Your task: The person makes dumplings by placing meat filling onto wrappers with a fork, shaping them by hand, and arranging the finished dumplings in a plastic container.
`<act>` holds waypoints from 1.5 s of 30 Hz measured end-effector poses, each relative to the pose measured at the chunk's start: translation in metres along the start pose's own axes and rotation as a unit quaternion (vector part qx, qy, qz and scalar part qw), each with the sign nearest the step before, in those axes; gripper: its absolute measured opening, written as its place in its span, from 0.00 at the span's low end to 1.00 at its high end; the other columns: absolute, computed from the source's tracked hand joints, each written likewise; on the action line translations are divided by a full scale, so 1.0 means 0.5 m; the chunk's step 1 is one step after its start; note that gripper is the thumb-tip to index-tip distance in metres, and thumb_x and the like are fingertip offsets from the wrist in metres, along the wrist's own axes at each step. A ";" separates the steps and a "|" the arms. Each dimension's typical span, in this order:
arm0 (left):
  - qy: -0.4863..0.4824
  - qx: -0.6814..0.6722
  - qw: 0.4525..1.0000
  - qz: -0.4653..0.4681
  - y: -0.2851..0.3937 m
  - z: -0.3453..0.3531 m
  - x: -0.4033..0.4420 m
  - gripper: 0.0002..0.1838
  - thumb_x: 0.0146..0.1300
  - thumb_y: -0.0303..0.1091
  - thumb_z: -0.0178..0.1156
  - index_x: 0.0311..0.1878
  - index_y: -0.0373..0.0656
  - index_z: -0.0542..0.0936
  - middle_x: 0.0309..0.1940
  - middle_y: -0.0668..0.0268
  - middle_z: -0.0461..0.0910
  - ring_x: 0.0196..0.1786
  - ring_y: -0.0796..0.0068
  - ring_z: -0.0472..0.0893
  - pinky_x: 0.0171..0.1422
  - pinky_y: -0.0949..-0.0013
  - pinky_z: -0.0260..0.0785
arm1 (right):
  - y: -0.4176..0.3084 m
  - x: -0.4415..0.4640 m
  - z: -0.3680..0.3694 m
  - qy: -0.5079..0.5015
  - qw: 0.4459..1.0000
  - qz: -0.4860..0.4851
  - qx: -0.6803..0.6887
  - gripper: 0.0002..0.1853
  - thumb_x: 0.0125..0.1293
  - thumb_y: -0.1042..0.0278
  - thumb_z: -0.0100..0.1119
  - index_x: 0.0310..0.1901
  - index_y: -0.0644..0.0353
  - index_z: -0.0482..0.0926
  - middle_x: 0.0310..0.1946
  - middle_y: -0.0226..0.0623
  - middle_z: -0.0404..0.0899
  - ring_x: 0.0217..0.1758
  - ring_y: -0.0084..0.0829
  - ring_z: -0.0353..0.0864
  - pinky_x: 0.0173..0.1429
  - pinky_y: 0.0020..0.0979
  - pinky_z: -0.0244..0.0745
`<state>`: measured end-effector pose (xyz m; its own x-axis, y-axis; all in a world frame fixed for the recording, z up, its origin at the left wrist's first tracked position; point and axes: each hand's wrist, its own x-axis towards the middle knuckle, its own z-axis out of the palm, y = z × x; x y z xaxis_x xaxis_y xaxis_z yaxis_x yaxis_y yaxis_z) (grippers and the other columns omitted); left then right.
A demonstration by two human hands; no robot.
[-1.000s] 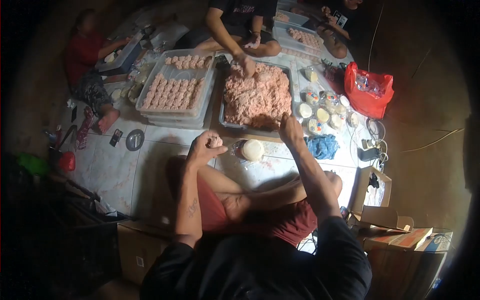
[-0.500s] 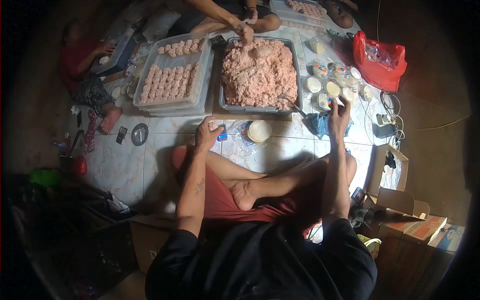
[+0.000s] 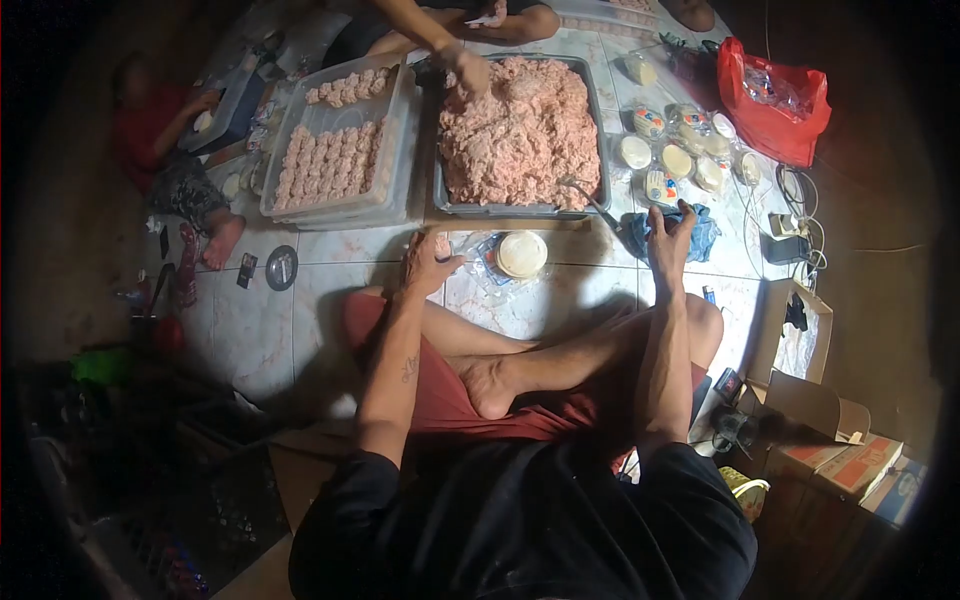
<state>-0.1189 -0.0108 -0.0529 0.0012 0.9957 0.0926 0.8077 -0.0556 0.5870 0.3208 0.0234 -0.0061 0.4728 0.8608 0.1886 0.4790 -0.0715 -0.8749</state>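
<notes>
In my left hand (image 3: 428,265), fingers curled, is a small lump of pink minced mixture (image 3: 442,246), partly covered by the fingers. Just right of that hand, a stack of round pale wrappers (image 3: 521,255) lies on clear plastic packaging on the tiles. My right hand (image 3: 670,245) is raised beside a crumpled blue cloth (image 3: 704,236), its thumb and fingers apart with nothing visible between them. Ahead, a grey tub (image 3: 520,210) is heaped with pink minced mixture (image 3: 525,140), and a spoon handle (image 3: 603,212) leans over its near right corner.
Left of the tub, stacked clear trays (image 3: 395,195) hold rows of shaped pink pieces. Several packs of round wrappers (image 3: 676,162) lie at right, near a red plastic bag (image 3: 775,130) and cables. A co-worker's hand (image 3: 468,72) reaches into the mixture; another person (image 3: 150,130) sits far left.
My right hand has lowered slightly and its fingers have spread. My left hand keeps the pink lump and has shifted a little right. The co-worker's hand has moved left over the tub.
</notes>
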 end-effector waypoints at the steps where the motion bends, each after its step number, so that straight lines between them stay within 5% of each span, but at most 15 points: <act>1: 0.036 -0.017 0.999 -0.001 0.000 -0.001 -0.004 0.30 0.56 0.38 0.72 0.61 0.41 0.75 0.53 0.47 0.79 0.55 0.47 0.79 0.59 0.53 0.71 | -0.041 -0.009 -0.009 -0.013 0.998 0.038 0.039 0.32 0.72 0.60 0.63 0.68 0.67 0.60 0.33 0.41 0.84 0.30 0.24 0.79 0.32 0.26 0.73; 4: 0.078 -0.147 0.977 -0.134 0.013 -0.032 -0.004 0.31 0.62 0.43 0.68 0.65 0.41 0.73 0.55 0.46 0.78 0.56 0.49 0.80 0.59 0.54 0.73 | -0.042 -0.008 -0.012 -0.027 0.994 0.073 0.073 0.31 0.72 0.60 0.63 0.67 0.68 0.60 0.33 0.40 0.83 0.29 0.23 0.79 0.31 0.24 0.72; 8: 0.159 -0.118 0.970 -0.145 -0.029 -0.031 -0.010 0.23 0.66 0.41 0.64 0.58 0.36 0.77 0.47 0.51 0.83 0.50 0.54 0.83 0.57 0.56 0.73 | -0.037 -0.009 -0.013 -0.017 0.999 0.034 0.032 0.30 0.73 0.61 0.62 0.67 0.67 0.61 0.34 0.41 0.84 0.30 0.23 0.79 0.32 0.25 0.72; 19: 0.134 -0.133 0.980 -0.069 -0.025 -0.007 -0.006 0.23 0.66 0.44 0.67 0.57 0.38 0.77 0.44 0.51 0.85 0.49 0.53 0.84 0.55 0.56 0.74 | -0.045 -0.013 -0.017 -0.032 0.997 0.050 0.049 0.28 0.73 0.60 0.61 0.66 0.67 0.64 0.33 0.41 0.84 0.31 0.25 0.80 0.34 0.27 0.74; 21: 0.048 -0.126 0.991 -0.003 -0.009 -0.005 -0.011 0.24 0.62 0.43 0.69 0.56 0.40 0.78 0.44 0.51 0.85 0.49 0.52 0.84 0.53 0.56 0.75 | -0.048 -0.015 -0.016 -0.030 0.998 0.047 0.034 0.28 0.73 0.60 0.61 0.66 0.67 0.65 0.33 0.41 0.84 0.31 0.25 0.80 0.34 0.27 0.74; 24: -0.023 -0.061 0.997 -0.029 -0.010 -0.013 -0.010 0.23 0.59 0.43 0.71 0.54 0.41 0.80 0.45 0.51 0.85 0.49 0.51 0.84 0.53 0.56 0.75 | -0.032 -0.011 -0.011 -0.023 0.999 0.030 0.014 0.27 0.73 0.60 0.61 0.65 0.66 0.65 0.32 0.41 0.84 0.30 0.24 0.80 0.33 0.26 0.74; 32: 0.062 -0.088 0.994 -0.016 0.039 -0.043 -0.028 0.18 0.65 0.45 0.65 0.51 0.43 0.82 0.36 0.53 0.86 0.42 0.51 0.85 0.49 0.55 0.75 | -0.037 -0.015 -0.012 -0.016 1.000 0.011 -0.006 0.26 0.72 0.60 0.62 0.64 0.66 0.67 0.32 0.42 0.83 0.29 0.24 0.79 0.31 0.27 0.72; 34: 0.078 -0.046 0.995 -0.034 0.046 -0.051 -0.025 0.19 0.66 0.47 0.64 0.51 0.42 0.82 0.35 0.53 0.86 0.41 0.51 0.86 0.48 0.55 0.75 | -0.065 -0.020 -0.020 -0.049 0.995 0.076 0.038 0.30 0.69 0.58 0.63 0.65 0.68 0.66 0.32 0.45 0.82 0.35 0.36 0.82 0.43 0.36 0.75; 38: 0.078 -0.071 0.991 -0.087 0.017 -0.039 -0.016 0.21 0.68 0.50 0.62 0.50 0.41 0.82 0.36 0.51 0.86 0.40 0.53 0.86 0.47 0.55 0.76 | -0.018 -0.009 -0.007 -0.041 0.997 0.058 0.020 0.30 0.69 0.57 0.63 0.65 0.68 0.66 0.35 0.50 0.82 0.37 0.41 0.83 0.46 0.39 0.75; 40: 0.076 -0.075 0.990 -0.096 0.005 -0.033 -0.017 0.21 0.68 0.50 0.62 0.50 0.41 0.83 0.36 0.51 0.87 0.40 0.54 0.87 0.47 0.55 0.76 | 0.013 -0.002 0.004 -0.001 0.999 -0.036 -0.022 0.26 0.72 0.61 0.63 0.63 0.68 0.68 0.29 0.38 0.82 0.27 0.23 0.77 0.29 0.27 0.69; 45: 0.067 -0.131 0.982 -0.119 -0.034 -0.012 -0.009 0.20 0.69 0.49 0.60 0.50 0.41 0.83 0.36 0.52 0.87 0.40 0.53 0.87 0.47 0.55 0.76 | 0.034 0.003 0.007 -0.015 0.999 -0.033 -0.017 0.26 0.71 0.61 0.64 0.62 0.68 0.68 0.28 0.38 0.82 0.26 0.22 0.76 0.28 0.27 0.68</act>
<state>-0.1361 -0.0146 -0.0585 -0.2611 0.9651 0.0215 0.5961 0.1437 0.7899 0.3271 0.0253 -0.0222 0.4179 0.8784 0.2318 0.5338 -0.0309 -0.8451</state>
